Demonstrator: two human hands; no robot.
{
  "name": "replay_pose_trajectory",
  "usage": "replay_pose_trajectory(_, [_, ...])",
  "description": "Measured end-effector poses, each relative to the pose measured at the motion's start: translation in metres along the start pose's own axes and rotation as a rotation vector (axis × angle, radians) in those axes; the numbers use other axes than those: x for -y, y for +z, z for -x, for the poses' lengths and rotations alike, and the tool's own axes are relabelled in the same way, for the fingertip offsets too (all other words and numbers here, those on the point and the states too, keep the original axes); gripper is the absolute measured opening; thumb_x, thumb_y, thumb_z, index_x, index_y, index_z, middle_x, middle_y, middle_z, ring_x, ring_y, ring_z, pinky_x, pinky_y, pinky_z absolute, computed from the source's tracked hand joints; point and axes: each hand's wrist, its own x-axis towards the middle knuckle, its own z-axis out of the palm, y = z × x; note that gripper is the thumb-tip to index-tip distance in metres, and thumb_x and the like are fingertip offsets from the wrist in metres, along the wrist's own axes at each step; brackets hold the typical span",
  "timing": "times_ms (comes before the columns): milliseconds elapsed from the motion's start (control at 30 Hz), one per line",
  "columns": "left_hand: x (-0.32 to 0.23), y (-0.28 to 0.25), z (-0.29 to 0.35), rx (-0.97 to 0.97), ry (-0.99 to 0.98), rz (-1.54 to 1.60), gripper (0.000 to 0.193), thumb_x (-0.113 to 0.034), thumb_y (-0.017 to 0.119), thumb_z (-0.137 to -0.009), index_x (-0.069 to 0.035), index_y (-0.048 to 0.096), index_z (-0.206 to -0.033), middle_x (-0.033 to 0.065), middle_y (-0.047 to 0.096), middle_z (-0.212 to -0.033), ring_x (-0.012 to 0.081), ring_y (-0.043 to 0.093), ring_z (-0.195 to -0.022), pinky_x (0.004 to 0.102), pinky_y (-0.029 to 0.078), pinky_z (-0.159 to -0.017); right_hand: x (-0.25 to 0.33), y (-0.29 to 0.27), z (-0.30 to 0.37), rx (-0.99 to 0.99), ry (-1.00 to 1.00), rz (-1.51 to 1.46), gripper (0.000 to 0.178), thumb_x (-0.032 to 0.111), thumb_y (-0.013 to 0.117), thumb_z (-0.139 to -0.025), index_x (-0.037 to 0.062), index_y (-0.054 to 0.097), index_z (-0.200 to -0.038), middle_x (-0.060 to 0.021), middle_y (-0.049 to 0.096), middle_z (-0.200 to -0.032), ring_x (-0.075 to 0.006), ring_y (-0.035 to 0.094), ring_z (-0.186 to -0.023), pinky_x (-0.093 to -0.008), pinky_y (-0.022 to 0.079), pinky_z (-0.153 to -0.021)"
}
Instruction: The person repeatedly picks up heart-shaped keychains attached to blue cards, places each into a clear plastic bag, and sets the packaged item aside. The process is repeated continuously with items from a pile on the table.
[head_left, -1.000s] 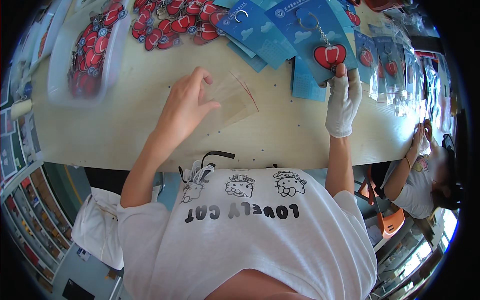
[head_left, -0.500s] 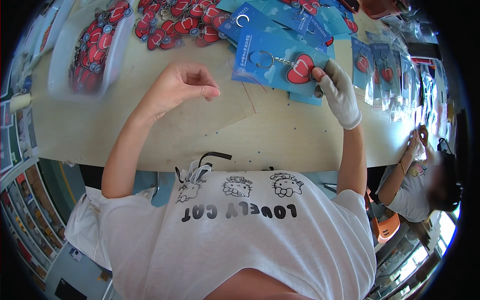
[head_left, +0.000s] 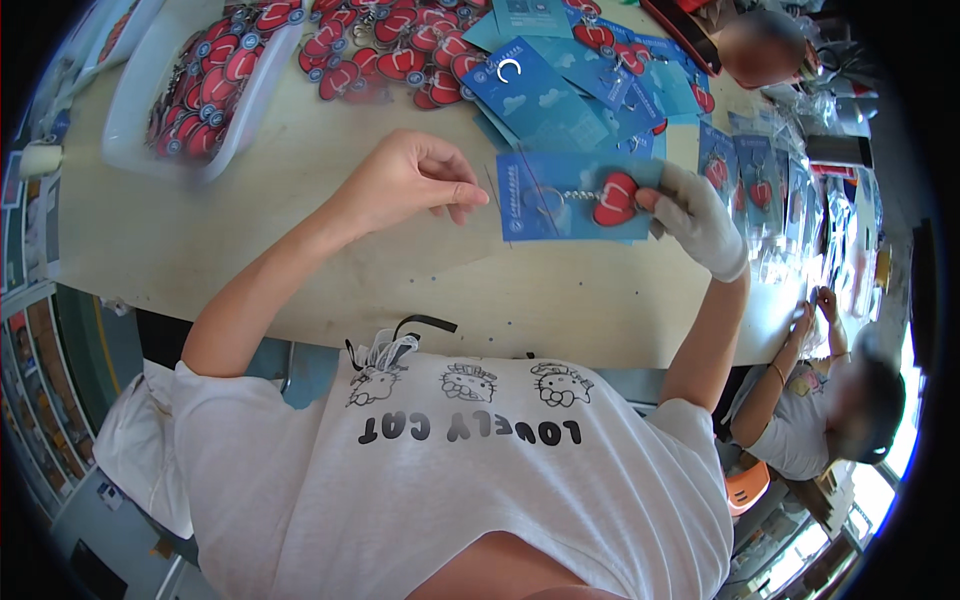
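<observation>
Currently, the right hand point(head_left: 704, 222) pinches the blue card point(head_left: 575, 218), left hand point(head_left: 412, 180) curled just beside it, grasp unclear.

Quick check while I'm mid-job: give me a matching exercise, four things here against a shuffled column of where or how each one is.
Column one:
1. left hand
2. right hand
3. translucent plastic bin
4. loose red heart keychains

Column two:
A. white-gloved, gripping a blue keychain card
B. heaped near the picture's top, right of the bin
C. at the picture's upper left
D. bare, fingers curled

Pairs: 1-D, 2-A, 3-C, 4-B
</observation>
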Motion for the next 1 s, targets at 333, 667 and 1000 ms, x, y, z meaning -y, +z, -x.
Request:
replay_pose_trajectory(333, [0.004,0.013,-0.007,0.037,0.04,-0.062,0.019,-0.011,0.072,-0.08,0.004,0.068,-0.091,0.007,0.069,-0.079,0.0067,0.063,-0.069,0.0202,0.048,-0.061,0.017,0.023,-0.018,0.121,-0.104,0.085,0.016,0.013,0.059,-0.087,-0.0026,0.058,-0.085,-0.0083,0.052,-0.059,-0.0131,0.045,-0.05,-0.0296,0.037,-0.049])
replay_pose_trajectory(667, [0.003,0.023,-0.008,0.12,-0.018,0.122,0.027,-0.009,0.074,-0.079,0.005,0.067,-0.101,0.008,0.07,-0.086,0.0064,0.063,-0.072,0.0196,0.049,-0.065,0.032,0.071,-0.019,0.034,-0.014,-0.344,0.017,-0.002,0.062,-0.079,-0.0044,0.055,-0.093,-0.0064,0.065,-0.071,-0.0089,0.056,-0.058,-0.0227,0.045,-0.052])
replay_pose_trajectory(1000, [-0.006,0.028,-0.018,0.157,0.055,0.028,0.026,-0.01,0.073,-0.08,0.005,0.064,-0.099,0.0078,0.069,-0.082,0.0057,0.062,-0.072,0.0197,0.048,-0.064,0.012,0.074,-0.004,0.044,0.041,-0.405,0.011,-0.004,0.058,-0.079,-0.0054,0.064,-0.088,-0.0055,0.065,-0.076,-0.0088,0.059,-0.069,-0.0221,0.046,-0.061])
